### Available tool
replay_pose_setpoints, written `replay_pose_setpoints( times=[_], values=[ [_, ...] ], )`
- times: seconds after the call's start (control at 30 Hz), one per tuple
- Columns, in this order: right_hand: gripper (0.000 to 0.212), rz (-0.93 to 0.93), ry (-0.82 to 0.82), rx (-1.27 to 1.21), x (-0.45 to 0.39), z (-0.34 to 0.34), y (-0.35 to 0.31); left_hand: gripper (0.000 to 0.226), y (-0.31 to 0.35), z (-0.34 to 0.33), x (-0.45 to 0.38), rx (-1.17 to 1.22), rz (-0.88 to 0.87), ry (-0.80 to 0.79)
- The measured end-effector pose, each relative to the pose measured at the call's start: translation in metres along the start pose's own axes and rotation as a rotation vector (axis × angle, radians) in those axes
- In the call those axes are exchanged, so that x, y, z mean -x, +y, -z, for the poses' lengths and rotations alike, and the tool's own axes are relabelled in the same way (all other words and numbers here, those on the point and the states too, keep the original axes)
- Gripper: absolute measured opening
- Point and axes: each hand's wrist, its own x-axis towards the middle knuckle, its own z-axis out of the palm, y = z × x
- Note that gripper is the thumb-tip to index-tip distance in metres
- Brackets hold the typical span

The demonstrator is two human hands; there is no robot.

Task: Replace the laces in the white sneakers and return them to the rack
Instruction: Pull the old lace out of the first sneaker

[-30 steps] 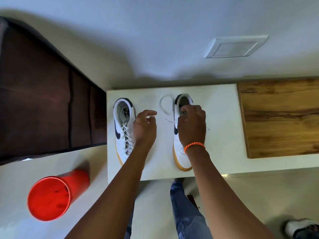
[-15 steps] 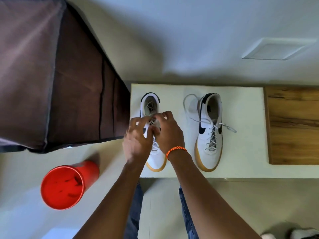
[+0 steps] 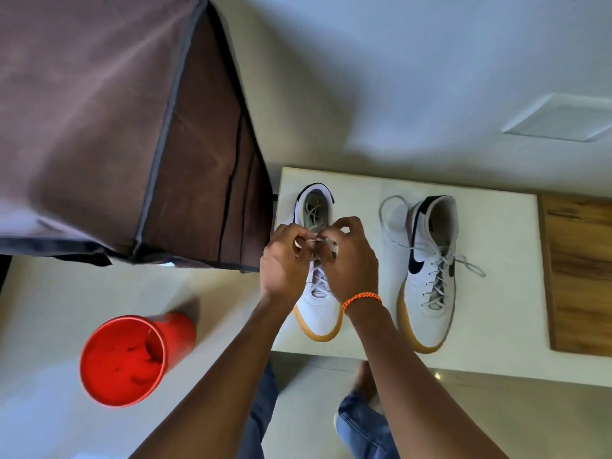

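Two white sneakers with gum soles stand on a white low table [image 3: 496, 226], toes toward me. Over the top eyelets of the left sneaker [image 3: 319, 313] my left hand [image 3: 281, 263] and my right hand [image 3: 351, 263] meet, each pinching an end of its white lace [image 3: 313, 241]. More lace lies coiled inside that shoe's opening. The right sneaker [image 3: 429, 286] stands free, laced, with its loose lace [image 3: 390, 220] looping out to the left and a short end to the right.
A brown fabric-covered rack [image 3: 139, 127] stands left of the table. A red bucket [image 3: 132, 356] sits on the floor at lower left. A wooden board [image 3: 579, 276] adjoins the table's right end. My jeans-clad legs are below the table edge.
My right hand left the right sneaker and joined my left hand at the left sneaker, where both took hold of its lace. The view shifted left and closer.
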Motion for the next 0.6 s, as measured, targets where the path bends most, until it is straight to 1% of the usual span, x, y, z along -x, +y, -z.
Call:
replay_pose_setpoints(
  times=[0.07, 0.1, 0.17, 0.2, 0.27, 0.3, 0.33, 0.4, 0.47, 0.53, 0.6],
  values=[
    [0.007, -0.021, 0.058, -0.071, -0.001, -0.006, 0.007, 0.008, -0.004, -0.004, 0.002, 0.139, 0.065, 0.012],
    [0.008, -0.029, 0.089, -0.146, -0.002, -0.009, 0.009, 0.009, -0.007, -0.005, 0.002, 0.224, 0.123, 0.009],
    [0.008, -0.043, 0.148, -0.38, -0.006, -0.012, 0.012, 0.014, -0.011, -0.005, -0.001, 0.422, 0.254, -0.005],
    [0.01, -0.068, 0.146, -0.514, -0.006, -0.01, 0.012, 0.016, -0.011, -0.004, -0.002, 0.519, 0.319, -0.005],
    [0.012, -0.148, 0.125, -0.769, -0.008, -0.005, 0.014, 0.018, -0.009, -0.001, -0.007, 0.654, 0.369, 0.026],
    [0.006, -0.175, 0.124, -0.851, -0.008, -0.002, 0.017, 0.018, -0.007, 0.0, -0.008, 0.691, 0.366, 0.057],
    [0.006, -0.192, 0.133, -0.892, -0.009, 0.002, 0.018, 0.019, -0.005, 0.003, -0.011, 0.726, 0.355, 0.091],
    [0.022, -0.178, 0.173, -0.935, -0.009, 0.01, 0.021, 0.019, -0.002, 0.008, -0.014, 0.808, 0.309, 0.141],
    [0.023, -0.168, 0.218, -1.002, -0.014, 0.017, 0.021, 0.021, 0.004, 0.013, -0.02, 0.894, 0.267, 0.169],
    [0.024, -0.113, 0.241, -1.01, -0.016, 0.021, 0.024, 0.027, 0.011, 0.019, -0.021, 1.001, 0.209, 0.137],
    [0.03, -0.024, 0.233, -0.985, -0.016, 0.025, 0.025, 0.022, 0.016, 0.023, -0.023, 1.133, 0.155, 0.043]
  ],
)
